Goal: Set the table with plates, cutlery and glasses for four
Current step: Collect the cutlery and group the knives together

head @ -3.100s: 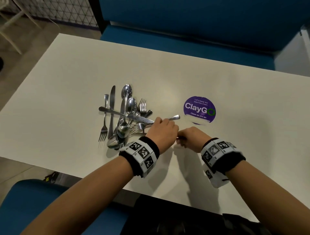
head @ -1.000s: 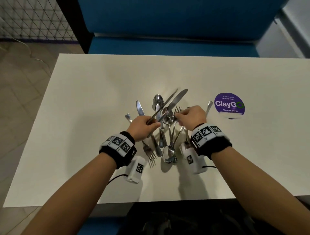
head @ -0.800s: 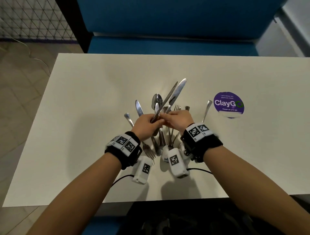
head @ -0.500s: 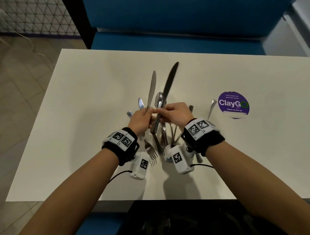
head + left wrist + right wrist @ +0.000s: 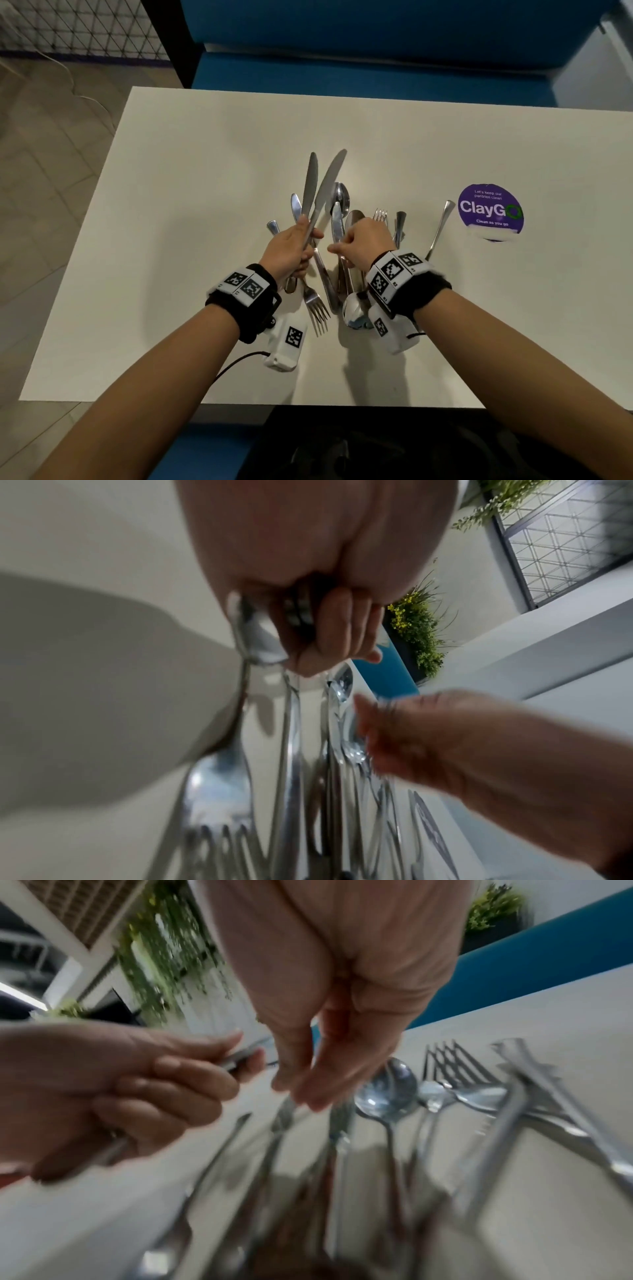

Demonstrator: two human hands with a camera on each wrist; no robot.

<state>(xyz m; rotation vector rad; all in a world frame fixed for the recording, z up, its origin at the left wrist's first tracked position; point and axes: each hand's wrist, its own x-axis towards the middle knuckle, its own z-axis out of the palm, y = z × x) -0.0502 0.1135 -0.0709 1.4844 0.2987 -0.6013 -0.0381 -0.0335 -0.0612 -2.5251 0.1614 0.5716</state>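
Observation:
My left hand [image 5: 298,250] grips the handles of two table knives [image 5: 320,192], blades slanting up and away over the white table [image 5: 205,171]. In the left wrist view its fingers [image 5: 337,626] curl round the handles. My right hand [image 5: 346,246] hovers just right of it over the cutlery pile, fingers loose and pointing down [image 5: 308,1091], holding nothing. Under the hands lie several pieces: a fork [image 5: 317,308], a spoon [image 5: 340,198], another knife [image 5: 295,205] and a second fork [image 5: 452,1064]. No plates or glasses are in view.
One spoon [image 5: 440,226] lies apart to the right, beside a purple ClayGo sticker [image 5: 489,212]. A blue bench [image 5: 342,72] runs along the table's far side. A tiled floor and a wire fence lie off to the left.
Half a second ago each hand held one knife. The right hand has passed its knife to the left and let go; the left now holds both.

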